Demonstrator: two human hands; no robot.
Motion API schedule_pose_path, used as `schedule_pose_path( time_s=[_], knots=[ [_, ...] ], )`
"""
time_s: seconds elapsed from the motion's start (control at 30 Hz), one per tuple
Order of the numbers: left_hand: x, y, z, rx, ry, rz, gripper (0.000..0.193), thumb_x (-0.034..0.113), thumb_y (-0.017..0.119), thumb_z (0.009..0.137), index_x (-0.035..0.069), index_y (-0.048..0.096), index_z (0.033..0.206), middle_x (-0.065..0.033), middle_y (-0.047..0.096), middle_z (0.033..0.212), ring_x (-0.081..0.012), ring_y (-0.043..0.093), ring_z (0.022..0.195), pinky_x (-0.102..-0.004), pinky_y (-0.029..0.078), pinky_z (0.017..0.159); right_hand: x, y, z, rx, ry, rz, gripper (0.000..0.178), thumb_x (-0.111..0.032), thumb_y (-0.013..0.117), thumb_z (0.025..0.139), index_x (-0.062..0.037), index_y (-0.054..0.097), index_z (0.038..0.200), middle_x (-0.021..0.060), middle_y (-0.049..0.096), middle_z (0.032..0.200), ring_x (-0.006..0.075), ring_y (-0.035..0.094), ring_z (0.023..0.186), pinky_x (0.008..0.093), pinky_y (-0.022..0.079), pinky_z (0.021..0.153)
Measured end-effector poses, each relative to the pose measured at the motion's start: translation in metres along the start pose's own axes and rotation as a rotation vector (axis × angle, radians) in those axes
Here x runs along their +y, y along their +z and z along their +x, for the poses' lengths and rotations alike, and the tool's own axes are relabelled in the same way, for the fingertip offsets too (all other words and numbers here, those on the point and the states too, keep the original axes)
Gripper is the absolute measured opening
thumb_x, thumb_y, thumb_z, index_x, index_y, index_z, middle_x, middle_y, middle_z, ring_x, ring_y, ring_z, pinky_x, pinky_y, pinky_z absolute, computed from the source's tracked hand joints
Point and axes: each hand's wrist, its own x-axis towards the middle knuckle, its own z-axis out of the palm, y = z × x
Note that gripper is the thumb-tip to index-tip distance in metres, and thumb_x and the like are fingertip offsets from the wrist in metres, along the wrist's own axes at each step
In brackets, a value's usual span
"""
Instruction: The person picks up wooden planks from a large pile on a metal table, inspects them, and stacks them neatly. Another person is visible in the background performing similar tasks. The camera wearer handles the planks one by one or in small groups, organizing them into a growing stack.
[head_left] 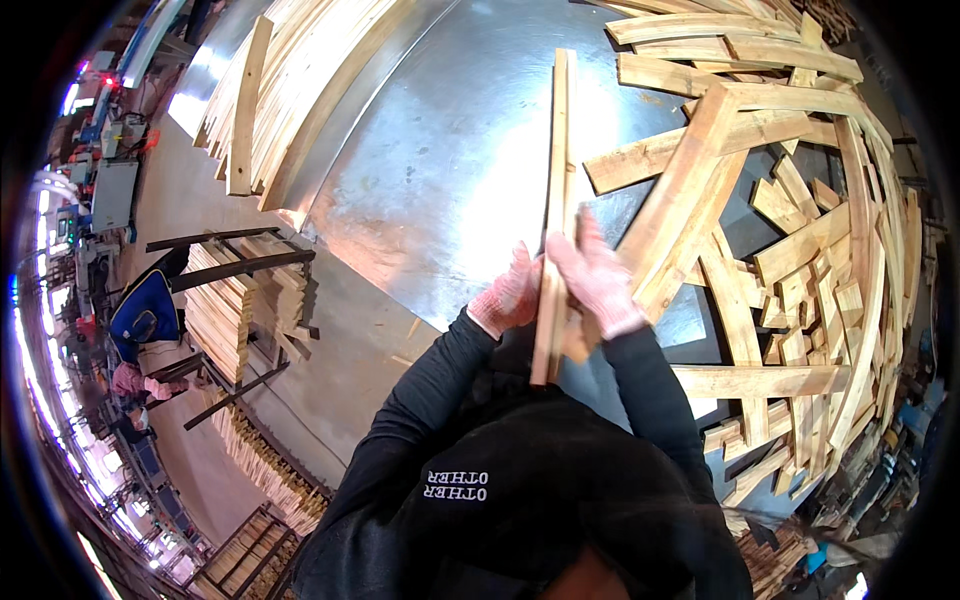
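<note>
A pair of long, narrow wooden strips [556, 170] lies lengthwise in front of me, side by side, their near ends close to my body. Wrapped against their left side is my left hand [508, 294], in a pinkish-white glove, its thumb pointing up and its lower fingers hidden by the wood. On the other side my right hand [597, 278], gloved alike, presses the strips with its thumb across their top edge and its fingers stretched forward. Both hands hold the strips between them. Beneath is a shiny metal table [410, 170].
Loose boards [690, 180] lie crisscrossed in a large heap at right. At far left, a neat row of strips [300, 90] carries one board [249, 110] on top. A rack with stacked wood [220, 315] stands on the floor at left; another person [140, 382] is beyond it.
</note>
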Motion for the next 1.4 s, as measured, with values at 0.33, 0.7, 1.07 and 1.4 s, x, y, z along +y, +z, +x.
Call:
schedule_pose_path(
  time_s=[0.33,0.7,1.07,1.4],
  knots=[
    [0.068,-0.058,-0.013,-0.190,0.013,0.350,0.037,0.017,0.056,0.095,0.000,0.057,0.128,-0.0058,0.064,0.100,-0.0146,0.065,0.087,-0.0298,0.057,0.070,-0.038,-0.003,0.044,0.070,-0.164,0.186,0.052,-0.037,0.071,0.094,-0.0017,0.058,0.130,0.0117,0.070,0.107,0.0200,0.067,0.096,0.0332,0.054,0.086],
    [0.402,-0.206,-0.165,1.690,0.672,1.853,0.101,0.060,0.072,0.083,-0.003,0.033,0.151,-0.0240,0.041,0.152,-0.0420,0.040,0.140,-0.0509,0.039,0.112,-0.211,-0.077,0.123,0.354,-0.522,-1.086,0.033,-0.016,0.069,0.089,-0.0183,0.070,0.122,0.0037,0.072,0.104,0.0269,0.067,0.098,0.0353,0.055,0.085],
    [0.471,-0.322,-0.198,1.389,0.099,1.677,0.028,0.030,0.051,0.090,0.012,0.068,0.104,-0.0188,0.069,0.112,-0.0379,0.064,0.107,-0.0490,0.051,0.087,-0.366,0.197,0.318,-0.122,-1.459,-1.108,0.024,-0.011,0.068,0.082,-0.0213,0.077,0.101,-0.0006,0.067,0.096,0.0220,0.059,0.108,0.0496,0.031,0.110],
    [0.419,-0.328,-0.184,1.283,-0.021,1.807,0.075,0.038,0.068,0.087,0.001,0.044,0.147,-0.0240,0.054,0.142,-0.0378,0.054,0.128,-0.0439,0.045,0.104,-0.317,0.292,0.284,0.452,-1.043,-0.561,0.052,-0.020,0.069,0.071,-0.0055,0.061,0.120,0.0192,0.058,0.128,0.0377,0.052,0.124,0.0541,0.035,0.112]
  ],
)
